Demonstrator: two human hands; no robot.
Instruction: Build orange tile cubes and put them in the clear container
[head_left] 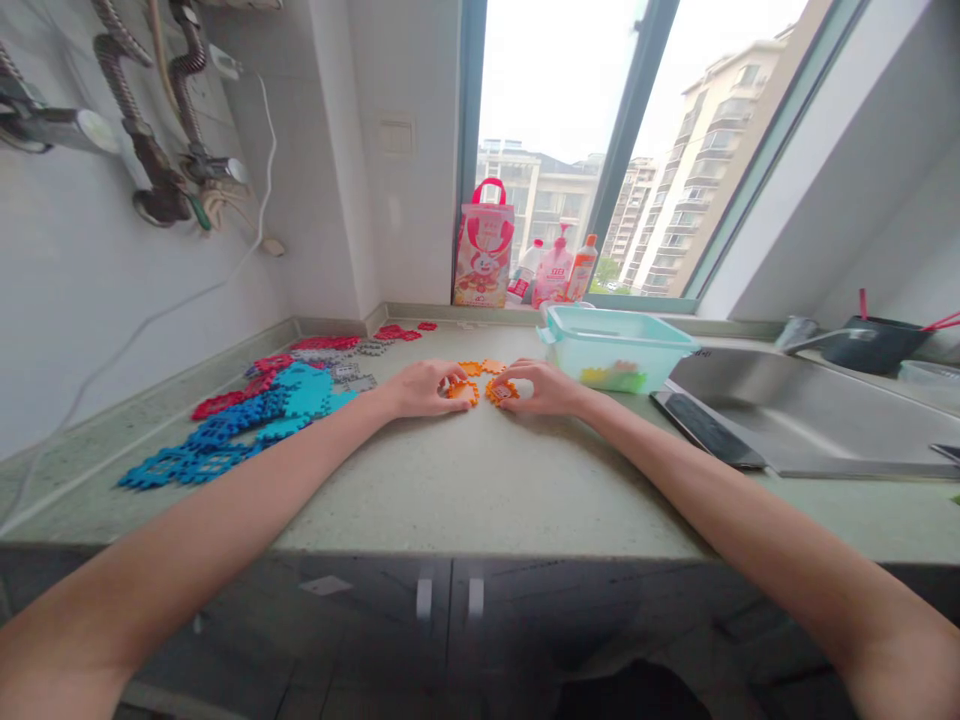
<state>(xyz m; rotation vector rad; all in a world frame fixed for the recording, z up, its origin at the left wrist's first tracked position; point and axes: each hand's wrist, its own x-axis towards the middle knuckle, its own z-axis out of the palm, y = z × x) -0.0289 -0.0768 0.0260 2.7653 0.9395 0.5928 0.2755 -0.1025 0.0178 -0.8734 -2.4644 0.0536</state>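
My left hand is closed on an orange interlocking puzzle tile just above or on the countertop; whether it touches the surface I cannot tell. Facing it, my right hand pinches a second orange tile with an open, cut-out middle. A narrow gap separates the two toothed edges. Just behind them lie more orange tiles, partly hidden by my fingers. To the left of my left hand spread light blue tiles and dark blue tiles, with grey tiles and red tiles beyond.
A translucent teal bin holding yellow and green pieces stands right of my right hand. Beside it are a dark flat slab and a steel sink. Several bottles and a pink bag line the windowsill.
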